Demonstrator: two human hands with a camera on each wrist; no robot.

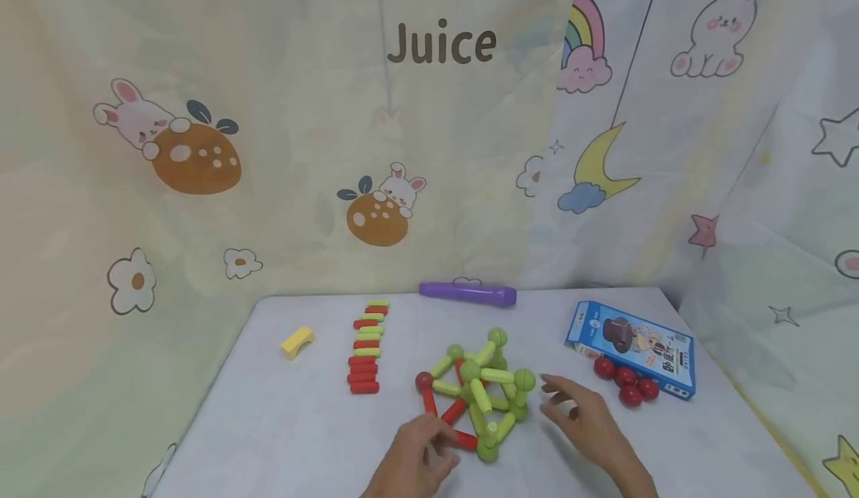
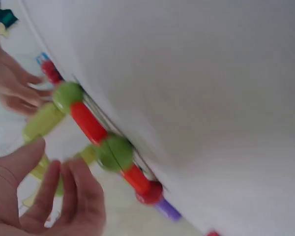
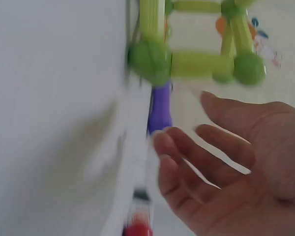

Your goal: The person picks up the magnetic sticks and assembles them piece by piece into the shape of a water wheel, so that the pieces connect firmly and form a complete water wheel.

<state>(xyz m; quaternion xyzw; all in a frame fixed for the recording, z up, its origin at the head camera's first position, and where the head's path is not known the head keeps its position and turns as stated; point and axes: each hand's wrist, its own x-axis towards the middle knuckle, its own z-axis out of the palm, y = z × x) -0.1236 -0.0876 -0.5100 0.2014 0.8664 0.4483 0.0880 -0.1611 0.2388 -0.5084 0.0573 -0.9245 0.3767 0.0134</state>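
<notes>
A frame of green and red rods joined by balls stands on the table in the head view. Most of its balls are green; a red ball sits at its left corner. At the front, a green ball carries a short upright rod. My left hand is close to the front left side, thumb and fingers loosely bent and holding nothing. To the right of the frame is my right hand, its relaxed fingers pointing at it with a gap between, as the right wrist view shows beside a green ball.
Red and green rods lie in a column to the left, with a yellow arched block beyond. A purple stick-shaped object lies at the back edge. Several red balls rest against a blue box at right.
</notes>
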